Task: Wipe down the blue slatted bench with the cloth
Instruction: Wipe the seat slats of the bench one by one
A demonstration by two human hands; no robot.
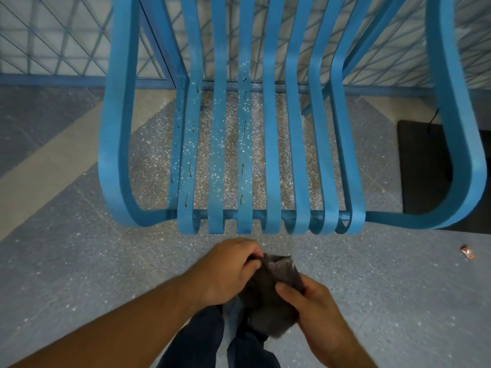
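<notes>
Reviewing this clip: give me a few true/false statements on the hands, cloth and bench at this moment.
1. Both hands hold the cloth. True: left hand, right hand.
2. The cloth is pressed on the bench. False: it is held short of the front edge, above the floor.
3. White specks cover the left slats. True.
4. The cloth is bright yellow. False: dark grey.
5. A small wrapper lies on the floor at right. True.

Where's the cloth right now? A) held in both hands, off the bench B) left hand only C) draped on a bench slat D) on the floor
A: the left hand and right hand both grip the dark cloth in front of the bench, not touching it.
</notes>
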